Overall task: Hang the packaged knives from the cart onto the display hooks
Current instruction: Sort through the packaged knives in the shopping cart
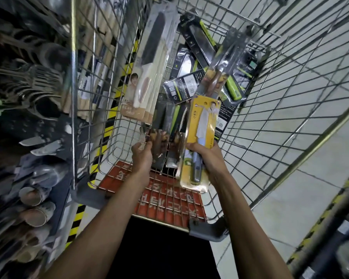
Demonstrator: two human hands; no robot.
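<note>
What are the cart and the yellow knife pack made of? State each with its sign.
Cart: metal wire, shiny; thin grid with bright glints. Yellow knife pack: likely printed card under clear plastic; glossy highlights over the blade.

L hand [142,153] grips dark knife pack [161,125], R hand [207,158] grips yellow knife pack [201,125], both over wire cart [260,101].

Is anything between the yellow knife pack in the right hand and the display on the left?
Yes: the cart's left wire wall and the left hand, gripping a dark knife pack, lie between the yellow pack and the blurred display.
</note>
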